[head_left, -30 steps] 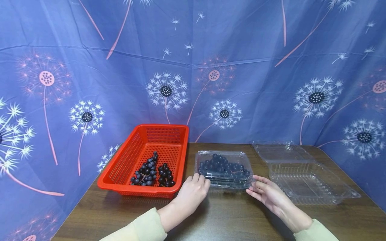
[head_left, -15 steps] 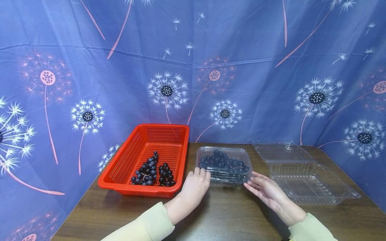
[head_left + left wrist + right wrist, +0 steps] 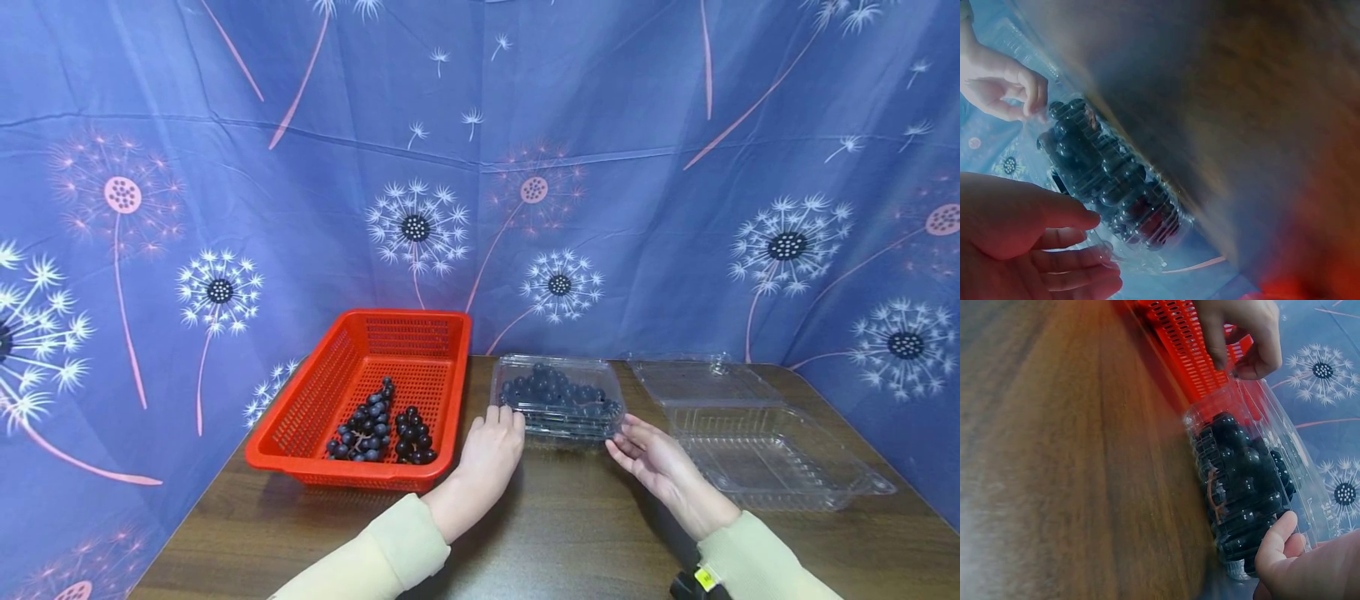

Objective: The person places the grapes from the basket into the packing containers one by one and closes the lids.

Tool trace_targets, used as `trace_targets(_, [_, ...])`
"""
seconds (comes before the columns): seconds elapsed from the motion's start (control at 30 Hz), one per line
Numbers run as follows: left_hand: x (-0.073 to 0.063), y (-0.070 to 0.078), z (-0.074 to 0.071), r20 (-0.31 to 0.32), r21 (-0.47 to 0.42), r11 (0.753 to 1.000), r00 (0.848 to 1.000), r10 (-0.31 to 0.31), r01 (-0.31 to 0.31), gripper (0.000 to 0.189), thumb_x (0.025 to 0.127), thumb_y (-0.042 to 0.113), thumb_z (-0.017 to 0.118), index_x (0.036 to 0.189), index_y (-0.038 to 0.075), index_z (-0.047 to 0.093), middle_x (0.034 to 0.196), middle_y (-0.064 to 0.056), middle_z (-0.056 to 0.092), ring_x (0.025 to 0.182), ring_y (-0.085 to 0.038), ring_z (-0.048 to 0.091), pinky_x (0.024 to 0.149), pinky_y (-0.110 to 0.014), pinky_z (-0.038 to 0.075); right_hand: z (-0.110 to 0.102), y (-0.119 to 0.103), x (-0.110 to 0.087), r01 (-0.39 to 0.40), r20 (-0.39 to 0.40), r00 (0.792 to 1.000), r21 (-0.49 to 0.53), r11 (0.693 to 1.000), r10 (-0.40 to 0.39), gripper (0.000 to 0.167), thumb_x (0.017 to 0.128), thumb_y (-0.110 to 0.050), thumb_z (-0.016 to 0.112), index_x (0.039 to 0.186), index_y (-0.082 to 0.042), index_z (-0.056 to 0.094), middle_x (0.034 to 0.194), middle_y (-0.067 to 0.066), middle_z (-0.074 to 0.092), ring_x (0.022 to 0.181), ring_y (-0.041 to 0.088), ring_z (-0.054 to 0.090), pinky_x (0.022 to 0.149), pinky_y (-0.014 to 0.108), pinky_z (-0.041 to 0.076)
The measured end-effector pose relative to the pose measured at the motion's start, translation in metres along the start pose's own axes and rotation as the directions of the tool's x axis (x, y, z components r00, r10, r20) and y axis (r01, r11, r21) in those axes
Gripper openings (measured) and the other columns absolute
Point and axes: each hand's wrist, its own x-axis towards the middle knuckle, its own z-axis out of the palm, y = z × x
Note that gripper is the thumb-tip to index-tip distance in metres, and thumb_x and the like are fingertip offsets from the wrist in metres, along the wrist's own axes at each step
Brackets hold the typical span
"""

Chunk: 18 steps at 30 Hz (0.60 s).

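A clear plastic clamshell box (image 3: 570, 421) with its lid down holds dark grapes (image 3: 551, 387). My left hand (image 3: 491, 450) pinches its near left corner; in the left wrist view the thumb and curled fingers of this left hand (image 3: 1029, 240) close on the box's edge. At the opposite near corner, my right hand (image 3: 660, 467) grips the box, its thumb on the side in the right wrist view, where the grapes (image 3: 1244, 481) press against the ribbed wall. The fingertips of the right hand are partly hidden behind the plastic.
Left of the box stands a red perforated basket (image 3: 345, 471) with two grape bunches (image 3: 363, 429) inside. A second clear clamshell (image 3: 780, 450) lies open on the right of the wooden table (image 3: 570, 533). Behind the table hangs a blue dandelion-print cloth (image 3: 637, 208).
Both hands have moved the grape-filled clamshell away from the person, toward the cloth at the back. The basket and the open clamshell stay where they were.
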Motion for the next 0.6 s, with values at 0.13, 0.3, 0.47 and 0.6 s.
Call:
trace_targets(0.13, [0.002,0.002,0.003,0.063,0.004,1.000,0.998,-0.014,0.014,0.007,0.082,0.018,0.056,0.086,0.013,0.055,0.079,-0.002,0.053,0.074,-0.016,0.051,0.053,-0.025,0.036,0.001,-0.002,0.005,0.001,-0.013,1.000,0.041,0.999,0.000,0.024,0.097,-0.002,0.038,0.119,-0.012,0.038,0.094,0.002,0.045,0.084,0.009,0.050,0.088,0.025,0.048])
trace_targets(0.3, [0.004,0.003,0.005,0.085,0.012,1.000,0.996,-0.027,0.026,0.010,0.084,0.019,0.055,0.090,0.012,0.057,0.083,-0.003,0.054,0.080,-0.017,0.053,0.056,-0.026,0.037,0.002,-0.003,0.011,0.009,-0.027,1.000,0.069,0.998,-0.007,0.022,0.097,-0.002,0.037,0.116,-0.012,0.040,0.092,0.003,0.045,0.083,0.009,0.049,0.087,0.025,0.048])
trace_targets(0.47, [0.005,0.005,0.005,0.010,0.005,0.998,0.998,-0.067,0.067,0.020,0.086,0.015,0.045,0.094,0.008,0.061,0.087,-0.005,0.060,0.090,-0.020,0.059,0.060,-0.027,0.041,0.002,-0.004,0.018,0.007,-0.041,0.999,0.088,0.996,-0.003,0.023,0.098,-0.003,0.034,0.118,-0.014,0.037,0.093,0.002,0.043,0.084,0.008,0.047,0.088,0.023,0.048])
trace_targets(0.6, [0.006,0.008,0.006,0.000,0.005,0.994,0.994,-0.106,0.106,0.025,0.086,0.013,0.044,0.099,0.007,0.064,0.095,-0.008,0.065,0.097,-0.021,0.062,0.066,-0.029,0.044,0.002,-0.004,0.023,0.007,-0.047,0.999,0.115,0.993,-0.001,0.022,0.098,-0.004,0.034,0.117,-0.015,0.037,0.094,0.001,0.043,0.086,0.008,0.046,0.088,0.023,0.047])
